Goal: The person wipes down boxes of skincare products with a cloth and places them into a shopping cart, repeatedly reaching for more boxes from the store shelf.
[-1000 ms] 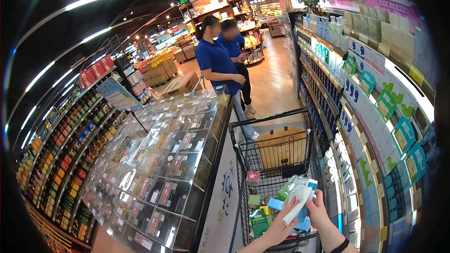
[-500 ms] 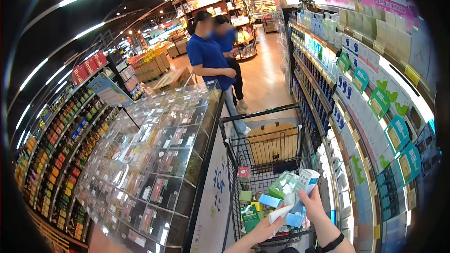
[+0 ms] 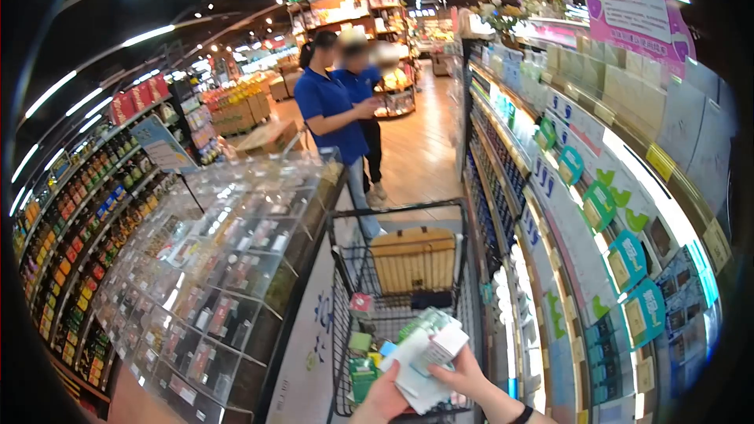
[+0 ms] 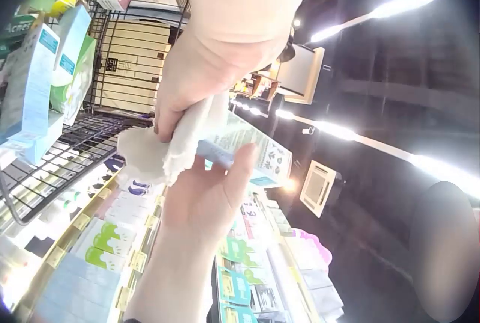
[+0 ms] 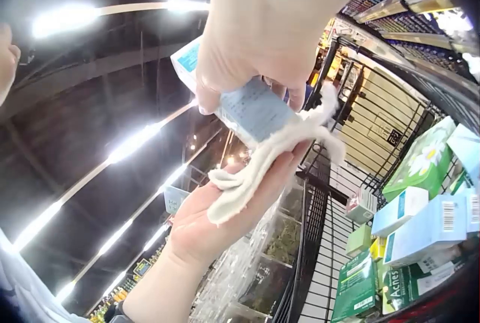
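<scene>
Over the shopping cart, my right hand (image 3: 463,377) grips a small white and light-blue carton (image 3: 448,343), thumb on one side and fingers on the other. My left hand (image 3: 382,396) holds a white cloth (image 3: 416,383), which lies spread along the near side of the carton. In the right wrist view, the cloth (image 5: 266,161) drapes over the left palm and fingers and meets the lower end of the carton (image 5: 259,113). The left wrist view shows the cloth (image 4: 154,154) bunched beneath the left thumb and fingers.
The black wire cart (image 3: 339,361) carries several cartons, among them a green box (image 3: 364,377) and a red-and-white one (image 3: 361,302). Clear bulk bins (image 3: 228,290) stand left, lit shelves (image 3: 581,267) right. Two people in blue shirts (image 3: 334,114) stand ahead.
The carton has turned from upright to tilted, its end now facing me. The cloth, bunched in the left hand half a second ago, is spread against it. The head view has swung right.
</scene>
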### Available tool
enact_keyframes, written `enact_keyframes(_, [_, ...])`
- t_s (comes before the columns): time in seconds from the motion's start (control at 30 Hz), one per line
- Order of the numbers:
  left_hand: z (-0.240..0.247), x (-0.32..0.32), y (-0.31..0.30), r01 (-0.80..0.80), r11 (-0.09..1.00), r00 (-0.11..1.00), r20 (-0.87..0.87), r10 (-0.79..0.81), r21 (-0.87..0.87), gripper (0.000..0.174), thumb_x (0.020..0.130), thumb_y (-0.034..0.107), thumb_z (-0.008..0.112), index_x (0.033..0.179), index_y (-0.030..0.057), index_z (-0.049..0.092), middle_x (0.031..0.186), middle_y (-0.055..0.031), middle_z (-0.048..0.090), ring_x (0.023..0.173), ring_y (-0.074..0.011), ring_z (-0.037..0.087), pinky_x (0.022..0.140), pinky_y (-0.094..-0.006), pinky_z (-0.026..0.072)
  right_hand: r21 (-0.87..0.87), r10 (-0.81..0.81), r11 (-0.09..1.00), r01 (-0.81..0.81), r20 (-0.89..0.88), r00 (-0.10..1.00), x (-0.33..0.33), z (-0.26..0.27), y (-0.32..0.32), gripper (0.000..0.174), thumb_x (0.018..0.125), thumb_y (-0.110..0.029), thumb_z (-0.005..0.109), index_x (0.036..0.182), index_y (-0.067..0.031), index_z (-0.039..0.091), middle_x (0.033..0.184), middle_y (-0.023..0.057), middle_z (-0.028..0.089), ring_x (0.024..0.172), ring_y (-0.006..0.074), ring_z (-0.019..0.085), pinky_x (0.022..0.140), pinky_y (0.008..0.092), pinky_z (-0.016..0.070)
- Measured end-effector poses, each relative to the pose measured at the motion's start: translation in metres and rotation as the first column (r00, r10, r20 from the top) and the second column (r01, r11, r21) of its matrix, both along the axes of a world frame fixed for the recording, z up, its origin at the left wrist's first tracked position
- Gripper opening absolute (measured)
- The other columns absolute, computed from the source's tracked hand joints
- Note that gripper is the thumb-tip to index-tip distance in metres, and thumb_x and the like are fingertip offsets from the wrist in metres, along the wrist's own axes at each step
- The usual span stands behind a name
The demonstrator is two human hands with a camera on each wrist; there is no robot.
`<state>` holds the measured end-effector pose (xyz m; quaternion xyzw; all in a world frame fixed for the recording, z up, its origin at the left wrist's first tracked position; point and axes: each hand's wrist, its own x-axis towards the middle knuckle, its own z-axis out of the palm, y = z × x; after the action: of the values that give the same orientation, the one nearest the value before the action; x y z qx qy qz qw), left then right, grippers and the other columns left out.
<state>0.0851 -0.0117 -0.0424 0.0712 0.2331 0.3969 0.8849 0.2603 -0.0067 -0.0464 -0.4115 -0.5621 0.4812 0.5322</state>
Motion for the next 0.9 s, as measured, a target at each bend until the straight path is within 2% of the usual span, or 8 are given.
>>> enact_keyframes(0.07, [0.007,0.007,-0.004,0.023,1.0,0.996,-0.082,-0.021,0.02,0.057,0.096,0.042,0.028,0.14,0.007,0.022,0.141,-0.0135,0.034,0.13,-0.0316,0.033,0.108,-0.0504,0.0249,-0.04,-0.019,0.999,0.019,-0.019,1.0,0.01,0.0,-0.001,0.071,0.075,-0.016,0.073,0.129,0.0011,0.03,0.12,0.0137,0.049,0.113,0.0197,0.049,0.095,0.0331,0.0392])
enact_keyframes(0.33, [-0.016,0.003,-0.004,-0.205,0.972,0.922,-0.312,0.23,0.113,0.052,0.097,0.035,0.039,0.136,0.0022,0.029,0.132,-0.0107,0.044,0.12,-0.0249,0.045,0.099,-0.0398,0.0368,-0.116,0.014,0.993,-0.002,0.103,0.995,0.022,0.001,0.007,0.07,0.077,-0.011,0.069,0.129,0.0002,0.024,0.121,0.0139,0.045,0.112,0.0199,0.048,0.094,0.0333,0.0397])
enact_keyframes(0.4, [-0.027,0.011,0.0,-0.103,0.903,0.723,-0.592,0.356,0.417,0.056,0.096,0.04,0.042,0.134,-0.0001,0.032,0.128,-0.0103,0.047,0.115,-0.0191,0.047,0.096,-0.0331,0.0381,-0.18,0.044,0.983,-0.023,0.114,0.993,0.018,-0.006,0.002,0.071,0.077,-0.011,0.069,0.13,0.0001,0.021,0.123,0.0145,0.043,0.113,0.0206,0.046,0.094,0.0338,0.0393])
enact_keyframes(0.47, [-0.001,0.028,-0.004,0.069,0.894,0.627,-0.716,0.307,0.443,0.054,0.095,0.041,0.043,0.128,-0.0011,0.042,0.112,-0.0071,0.054,0.1,-0.0127,0.049,0.086,-0.0288,0.0408,-0.218,0.154,0.958,-0.186,-0.155,0.976,0.008,-0.019,0.002,0.071,0.08,-0.01,0.067,0.13,0.0008,0.018,0.122,0.0148,0.043,0.114,0.0211,0.045,0.095,0.0339,0.039])
enact_keyframes(0.67, [-0.015,0.016,0.017,0.34,0.677,0.639,-0.688,0.344,0.653,0.047,0.096,0.033,0.045,0.13,0.0006,0.041,0.099,-0.0029,0.055,0.083,-0.0085,0.05,0.073,-0.026,0.0419,-0.396,-0.206,0.917,0.045,-0.376,0.904,0.015,0.004,0.022,0.054,0.088,-0.016,0.059,0.129,-0.0091,0.025,0.112,0.0093,0.053,0.096,0.0188,0.056,0.07,0.0348,0.0508])
enact_keyframes(0.73, [-0.015,0.007,0.024,0.448,0.613,0.663,-0.702,0.261,0.651,0.045,0.095,0.024,0.049,0.132,0.0003,0.039,0.118,-0.0061,0.053,0.107,-0.0136,0.048,0.091,-0.0276,0.0388,-0.407,-0.229,0.912,0.05,-0.404,0.885,0.013,0.01,0.028,0.044,0.088,-0.018,0.057,0.122,-0.0113,0.03,0.111,0.009,0.053,0.097,0.0215,0.058,0.073,0.0401,0.0539])
enact_keyframes(0.87, [-0.025,-0.006,0.043,0.326,0.651,0.704,-0.635,0.317,0.686,0.046,0.091,0.016,0.055,0.132,0.0008,0.039,0.118,-0.0054,0.053,0.106,-0.0129,0.049,0.09,-0.0272,0.0402,-0.423,-0.276,0.902,0.086,-0.413,0.868,-0.011,0.022,0.031,0.044,0.088,-0.019,0.057,0.122,-0.0109,0.029,0.112,0.0096,0.052,0.096,0.0217,0.057,0.071,0.0401,0.0543])
enact_keyframes(0.9, [-0.013,-0.011,0.047,0.26,0.79,0.764,-0.618,0.183,0.555,0.047,0.089,0.014,0.058,0.131,0.0024,0.04,0.116,-0.0056,0.055,0.105,-0.0142,0.051,0.089,-0.0295,0.0422,-0.411,-0.263,0.907,0.089,-0.389,0.883,-0.017,0.024,0.03,0.045,0.088,-0.02,0.058,0.122,-0.011,0.029,0.112,0.0093,0.051,0.097,0.0218,0.057,0.071,0.0401,0.0541])
